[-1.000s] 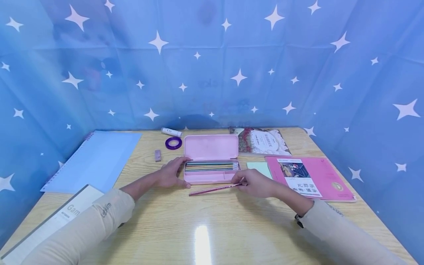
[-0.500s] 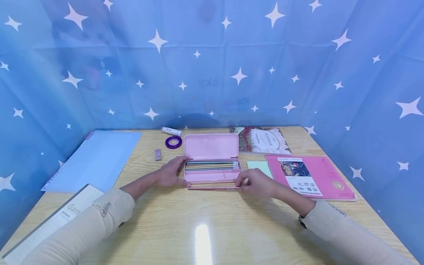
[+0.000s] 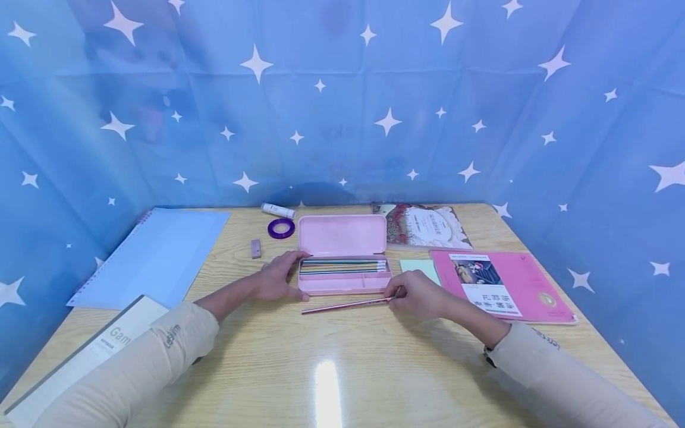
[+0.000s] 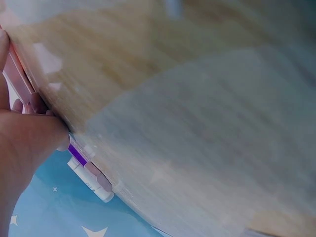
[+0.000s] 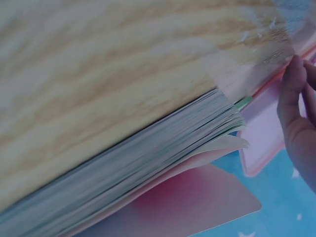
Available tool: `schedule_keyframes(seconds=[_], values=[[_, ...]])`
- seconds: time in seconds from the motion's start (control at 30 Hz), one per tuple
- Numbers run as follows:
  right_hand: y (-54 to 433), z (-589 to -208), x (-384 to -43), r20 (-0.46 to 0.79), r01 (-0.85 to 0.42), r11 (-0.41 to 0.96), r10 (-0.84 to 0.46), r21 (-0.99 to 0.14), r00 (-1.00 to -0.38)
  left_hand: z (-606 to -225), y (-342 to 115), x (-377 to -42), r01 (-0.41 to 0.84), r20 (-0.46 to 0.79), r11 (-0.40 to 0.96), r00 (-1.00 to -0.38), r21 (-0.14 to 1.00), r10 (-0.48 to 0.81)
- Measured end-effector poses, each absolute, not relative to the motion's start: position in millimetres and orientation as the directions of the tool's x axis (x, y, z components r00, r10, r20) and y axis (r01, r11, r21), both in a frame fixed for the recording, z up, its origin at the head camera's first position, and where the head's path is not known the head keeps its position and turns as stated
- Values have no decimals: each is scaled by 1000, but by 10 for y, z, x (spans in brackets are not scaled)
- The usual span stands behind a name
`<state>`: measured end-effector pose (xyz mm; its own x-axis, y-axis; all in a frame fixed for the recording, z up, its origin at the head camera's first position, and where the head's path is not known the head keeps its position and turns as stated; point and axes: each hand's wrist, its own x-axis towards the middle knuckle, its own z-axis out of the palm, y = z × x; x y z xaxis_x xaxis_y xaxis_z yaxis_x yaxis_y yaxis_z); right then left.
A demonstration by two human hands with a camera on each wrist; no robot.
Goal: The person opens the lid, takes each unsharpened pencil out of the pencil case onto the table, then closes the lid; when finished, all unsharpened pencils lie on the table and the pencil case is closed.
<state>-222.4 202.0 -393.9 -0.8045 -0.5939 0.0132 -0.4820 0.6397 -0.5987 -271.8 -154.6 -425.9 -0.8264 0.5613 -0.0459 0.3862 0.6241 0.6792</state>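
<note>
A pink pencil case point(image 3: 332, 286) lies on the table with its lid point(image 3: 342, 233) raised at the back. Several pencils point(image 3: 339, 267) lie side by side in its rear compartment. My left hand point(image 3: 275, 279) holds the left end of the case, thumb at the front corner and fingertips near the hinge. Just in front of the case, my right hand point(image 3: 420, 295) pinches the right end of a dark red pencil point(image 3: 342, 307). Its left end slants toward me. In the right wrist view, the thumb point(image 5: 292, 84) shows, but the pencil is hidden.
Behind my left hand are an eraser-like block point(image 3: 255, 248), a purple tape roll point(image 3: 280, 228) and a white tube point(image 3: 278, 210). Notebooks lie at the left point(image 3: 155, 255). A pink book point(image 3: 530, 285), green paper point(image 3: 420, 269) and patterned book point(image 3: 428, 226) lie right.
My right hand brought the pencil level along the case front, a second yellowish strip showing beside it, then its left end swung toward me again. The left hand stays on the case.
</note>
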Motion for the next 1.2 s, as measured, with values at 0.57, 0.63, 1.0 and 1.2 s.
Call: schedule_keyframes(seconds=[0.57,0.63,1.0,1.2], values=[[2075,-3938,-2203,5,-464,691,-555,-555,-832,-4251,-1532,-2711,386,-45,628,-829,676,558],[2079,-3948,-2207,19,-475,686,-559,-550,-829,-4249,-1534,-2705,385,-47,627,-828,678,559],[2075,-3966,-2252,11,-475,712,-549,-518,-836,-4251,-1568,-2713,324,-82,578,-821,749,565],[2062,-3977,-2287,28,-479,712,-543,-513,-839,-4226,-1575,-2717,311,-101,581,-816,752,569]])
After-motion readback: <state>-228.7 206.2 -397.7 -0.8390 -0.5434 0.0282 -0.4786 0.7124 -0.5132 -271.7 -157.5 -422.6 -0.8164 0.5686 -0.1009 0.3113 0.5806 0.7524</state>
